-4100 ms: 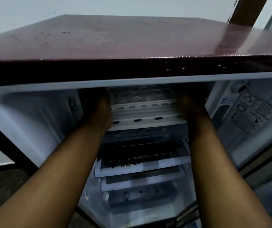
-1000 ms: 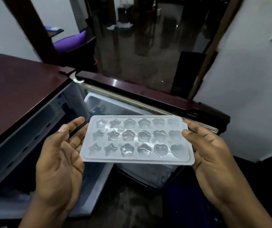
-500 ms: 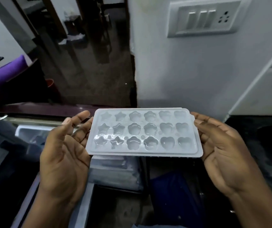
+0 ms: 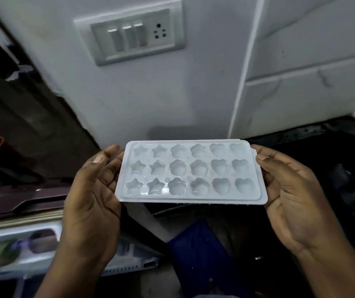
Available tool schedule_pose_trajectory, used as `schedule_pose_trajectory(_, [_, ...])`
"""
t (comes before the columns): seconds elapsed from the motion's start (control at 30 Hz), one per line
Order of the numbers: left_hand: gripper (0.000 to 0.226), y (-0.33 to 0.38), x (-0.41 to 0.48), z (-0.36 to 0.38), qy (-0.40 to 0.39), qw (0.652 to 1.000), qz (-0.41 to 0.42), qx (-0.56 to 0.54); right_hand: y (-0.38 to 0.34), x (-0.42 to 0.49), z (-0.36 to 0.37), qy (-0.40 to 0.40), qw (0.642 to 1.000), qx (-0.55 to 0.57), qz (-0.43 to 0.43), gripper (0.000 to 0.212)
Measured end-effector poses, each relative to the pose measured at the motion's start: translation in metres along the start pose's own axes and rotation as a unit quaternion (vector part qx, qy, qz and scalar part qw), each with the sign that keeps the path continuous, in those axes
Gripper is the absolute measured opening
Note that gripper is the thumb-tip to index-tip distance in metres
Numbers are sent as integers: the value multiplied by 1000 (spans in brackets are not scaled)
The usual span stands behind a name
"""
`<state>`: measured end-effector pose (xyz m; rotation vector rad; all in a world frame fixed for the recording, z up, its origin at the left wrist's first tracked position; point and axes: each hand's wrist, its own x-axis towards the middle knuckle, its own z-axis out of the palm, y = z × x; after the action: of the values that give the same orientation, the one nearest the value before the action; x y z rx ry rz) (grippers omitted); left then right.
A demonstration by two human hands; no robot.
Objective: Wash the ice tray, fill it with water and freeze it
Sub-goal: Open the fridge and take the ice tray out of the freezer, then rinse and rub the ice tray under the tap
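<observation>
The ice tray (image 4: 190,172) lies level, cups up, long axis crosswise, each short end resting against the nearly straight fingers of the left hand (image 4: 92,190) and right hand (image 4: 290,190).

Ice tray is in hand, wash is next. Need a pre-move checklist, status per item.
1. Ice tray supported at both ends: left hand is against its left short edge, right hand against its right one. ok
2. Tray orientation: cavities face up and the tray is close to level. ok
3. Cavities free of ice: no cubes seen, only a wet sheen around the front star shapes. ok
4. Fridge door closed: it stands open at lower left. not ok
5. Route to a sink or tap: neither is in view. cannot tell
</observation>
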<state>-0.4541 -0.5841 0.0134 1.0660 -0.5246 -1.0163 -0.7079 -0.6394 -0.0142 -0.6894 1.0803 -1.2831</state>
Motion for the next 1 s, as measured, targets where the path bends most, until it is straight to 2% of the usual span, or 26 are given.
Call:
schedule_pose_trajectory(0.03, [52, -8, 2, 12, 13, 1000, -7, -4, -4, 5, -12, 10, 1000, 0, -5, 25])
schedule_pose_trajectory(0.17, [41, -42, 15, 65, -25, 999, -41, 25, -17, 24, -58, 58, 998, 11, -20, 24])
schedule_pose_trajectory(0.37, [47, -94, 31, 137, -65, 992, -88, 61, -30, 40, -126, 144, 988, 26, -42, 20])
schedule_pose_trajectory(0.57, [18, -151, 50, 197, -146, 974, -136, 106, -30, 39, -184, 245, 968, 22, -57, 24])
schedule_pose_trajectory(0.67, [17, -183, 57, 232, -185, 961, -157, 131, -24, 44, -215, 305, 950, 13, -59, 28])
schedule_pose_trajectory(0.73, [17, -209, 64, 255, -214, 948, -183, 148, -17, 50, -237, 339, 939, 1, -51, 30])
schedule_pose_trajectory(0.8, [29, -237, 72, 279, -243, 929, -227, 163, -11, 58, -260, 377, 925, -10, -43, 31])
schedule_pose_trajectory(0.93, [44, -282, 89, 329, -345, 870, -269, 226, -8, 76, -296, 450, 892, -25, -28, 35])
schedule_pose_trajectory(1.0, [40, -302, 98, 355, -387, 843, -281, 247, -7, 84, -309, 490, 871, -20, -23, 38])
